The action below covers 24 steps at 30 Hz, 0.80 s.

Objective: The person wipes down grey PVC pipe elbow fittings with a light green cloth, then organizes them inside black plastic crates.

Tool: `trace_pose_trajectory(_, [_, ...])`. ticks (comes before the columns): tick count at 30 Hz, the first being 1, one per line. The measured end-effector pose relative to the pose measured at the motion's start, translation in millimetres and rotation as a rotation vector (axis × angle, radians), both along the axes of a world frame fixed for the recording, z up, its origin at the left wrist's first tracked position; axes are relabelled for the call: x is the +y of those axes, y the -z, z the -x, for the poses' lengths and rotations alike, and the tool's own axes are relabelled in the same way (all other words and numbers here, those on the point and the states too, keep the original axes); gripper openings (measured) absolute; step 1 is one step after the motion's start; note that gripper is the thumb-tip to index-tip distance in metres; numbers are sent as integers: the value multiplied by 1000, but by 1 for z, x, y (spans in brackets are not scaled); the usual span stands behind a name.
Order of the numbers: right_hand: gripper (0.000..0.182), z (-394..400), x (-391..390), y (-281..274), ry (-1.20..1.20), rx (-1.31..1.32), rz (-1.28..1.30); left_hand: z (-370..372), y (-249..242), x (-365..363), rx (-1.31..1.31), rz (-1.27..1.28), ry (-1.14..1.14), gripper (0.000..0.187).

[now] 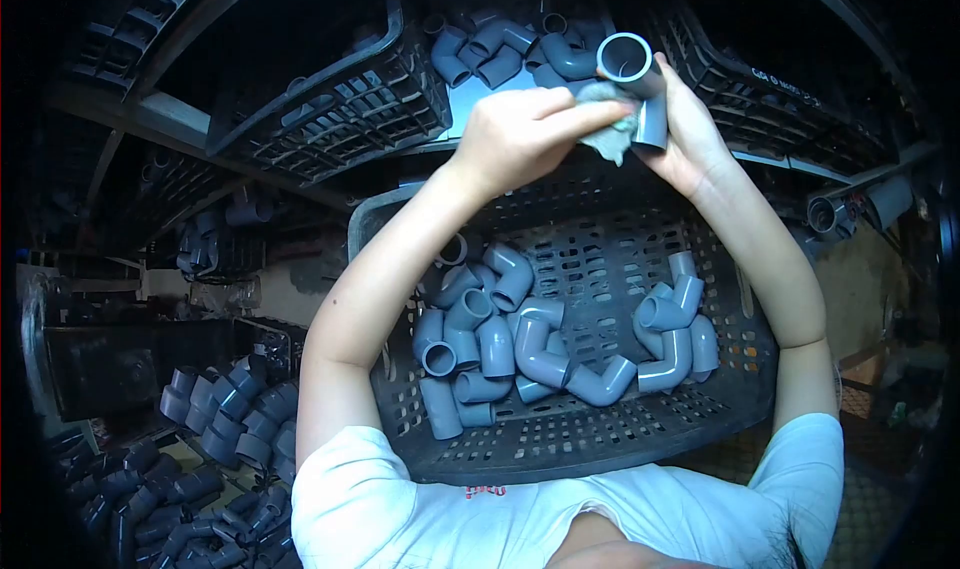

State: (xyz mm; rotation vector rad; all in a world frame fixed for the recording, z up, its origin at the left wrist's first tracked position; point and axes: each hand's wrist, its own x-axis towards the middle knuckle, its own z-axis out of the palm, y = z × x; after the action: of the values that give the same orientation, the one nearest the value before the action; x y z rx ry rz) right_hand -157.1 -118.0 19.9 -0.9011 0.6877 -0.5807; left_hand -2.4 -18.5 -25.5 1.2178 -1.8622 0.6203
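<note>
My right hand (692, 134) is wrapped around a grey plastic pipe elbow (650, 119), one round opening of it facing me. Pinched in my left hand (525, 134) is a crumpled pale rag (608, 134), pressed against the elbow's side. Both hands are raised above the far rim of a black perforated crate (590, 449). Inside that crate lie several loose grey elbows: a heap on the left (495, 344) and a smaller group on the right (672, 344).
Behind my hands, more grey elbows (500, 44) sit on a shelf between a black crate at left (340, 109) and another at right (745, 89). Piles of grey fittings (230, 414) lie at lower left. Further pipe pieces (860, 209) are on the right.
</note>
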Motion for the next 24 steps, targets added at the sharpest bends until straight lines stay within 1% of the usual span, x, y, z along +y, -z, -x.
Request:
trace_pose_trajectory(1, [52, 0, -3, 2, 15, -16, 25, -3, 1, 0, -6, -34, -24, 55])
trace_pose_trajectory(3, [54, 0, -2, 5, 18, -5, 15, 3, 1, 0, 12, -69, 38, 57])
trace_pose_trajectory(4, [56, 0, -1, 7, 21, 9, -1, 9, -1, 2, -22, -45, 71, 58])
trace_pose_trajectory(5, [60, 0, -1, 9, 3, 40, 22, 14, -2, 6, -118, -64, 24, 59])
trace_pose_trajectory(7, [62, 4, 2, 11, -13, 105, 117, 21, -11, 11, -178, -18, -23, 58])
trace_pose_trajectory(8, [62, 5, 1, 12, -14, 109, 116, 20, -13, 12, -174, -20, -24, 58])
trace_pose_trajectory(10, [65, 4, -2, 13, -55, 4, 125, 18, -15, 13, -118, 26, -30, 52])
trace_pose_trajectory(11, [65, 4, -1, 12, -56, 4, 128, 14, -13, 10, -118, 29, -31, 52])
trace_pose_trajectory(13, [66, 2, 7, 6, 4, 0, 173, 7, -11, 2, 37, 97, -83, 46])
trace_pose_trajectory(14, [65, 4, 7, 5, -38, 6, 210, 2, -10, 2, 49, 85, -92, 42])
trace_pose_trajectory(15, [65, 3, 7, 4, -38, 5, 209, 2, -13, 4, 49, 84, -92, 42])
trace_pose_trajectory(17, [67, 1, 7, 3, 20, 65, 281, 5, -20, 9, -87, 78, -37, 40])
trace_pose_trajectory(18, [65, 1, 4, 5, 12, 76, 270, 13, -25, 12, -101, 47, -6, 39])
trace_pose_trajectory(19, [64, 4, 4, 6, -63, 74, 297, 20, -29, 15, -149, 39, -25, 36])
trace_pose_trajectory(21, [60, 5, -4, 20, -227, 112, 302, 25, -30, 12, -145, 85, -74, 33])
trace_pose_trajectory(22, [56, 1, 19, 14, -59, 122, 334, 24, -29, 11, -142, 85, -75, 33])
trace_pose_trajectory(23, [52, -4, 27, 16, 103, 91, 242, 22, -27, 10, -144, 137, -119, 32])
trace_pose_trajectory(24, [52, -1, 25, 13, 24, 107, 308, 20, -24, 9, -148, 187, -162, 31])
